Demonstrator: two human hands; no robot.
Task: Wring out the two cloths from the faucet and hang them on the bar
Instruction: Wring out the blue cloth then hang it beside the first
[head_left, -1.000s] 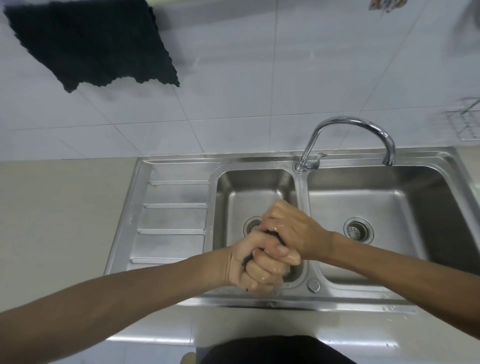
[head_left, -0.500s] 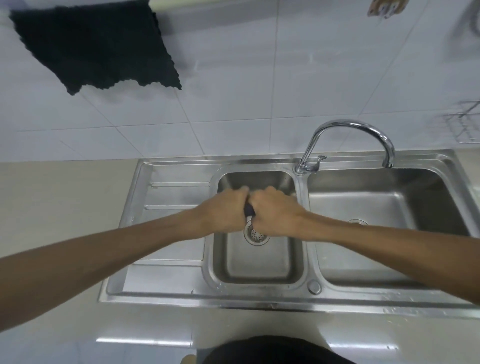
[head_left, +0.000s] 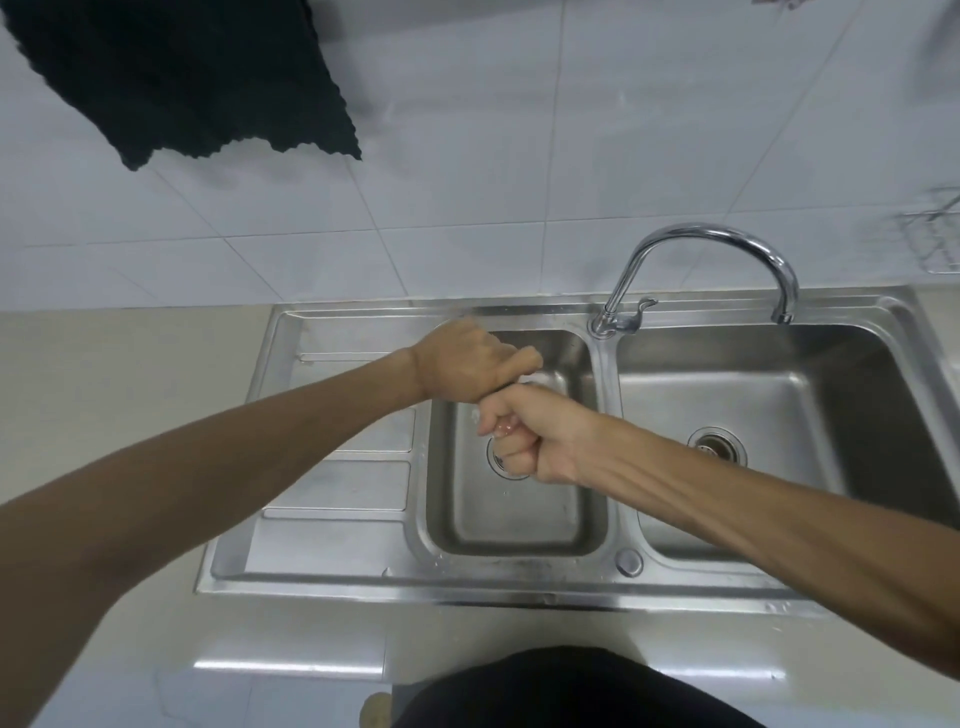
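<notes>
My left hand (head_left: 467, 366) and my right hand (head_left: 524, 434) are both clenched on a dark cloth (head_left: 506, 385) over the small left basin (head_left: 519, 519) of the steel sink. The cloth is almost wholly hidden inside the two fists; only a thin dark sliver shows between them. The left fist sits above and behind the right one, and the two touch. The fingers look wet. A second dark cloth (head_left: 197, 78) hangs spread out against the white tiled wall at the top left. Whatever it hangs from lies outside the frame. The curved chrome faucet (head_left: 701, 244) stands bare behind the basins.
The large right basin (head_left: 753, 415) has a drain strainer (head_left: 717, 447). A ribbed draining board (head_left: 343, 467) lies left of the small basin. A wire rack (head_left: 935, 234) sits at the right edge. A beige counter (head_left: 114, 395) surrounds the sink.
Both hands moved away from me over the small basin, from its front edge toward its back. The fists rotated against each other, ending with the left one above the right.
</notes>
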